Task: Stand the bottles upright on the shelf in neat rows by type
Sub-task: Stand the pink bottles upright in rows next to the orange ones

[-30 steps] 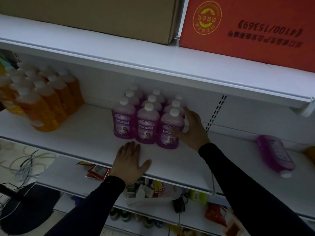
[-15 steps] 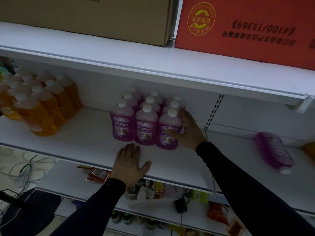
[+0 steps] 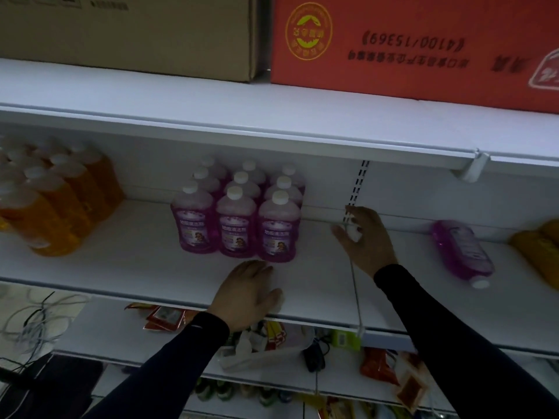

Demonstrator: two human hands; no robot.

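Several purple bottles [image 3: 236,219] with white caps stand upright in three rows on the middle shelf [image 3: 127,267]. One more purple bottle [image 3: 461,249] lies on its side at the right, cap toward me. Orange bottles [image 3: 57,201] stand grouped at the left, and further orange ones [image 3: 538,252] lie at the far right edge. My left hand [image 3: 248,293] rests flat on the shelf just in front of the purple group. My right hand [image 3: 363,237] hovers between the group and the lying bottle, fingers loosely curled. White patches show among its fingers; I cannot tell whether it holds anything.
A brown carton [image 3: 127,31] and a red carton [image 3: 417,43] sit on the top shelf [image 3: 211,110]. A slotted upright [image 3: 358,182] runs down the back wall. Lower shelves hold packets and small goods [image 3: 266,337]. Cables [image 3: 36,322] lie on the floor at the left.
My right hand left the front right purple bottle and moved right, toward the lying bottle. My left hand stayed on the shelf. The view shifted slightly.
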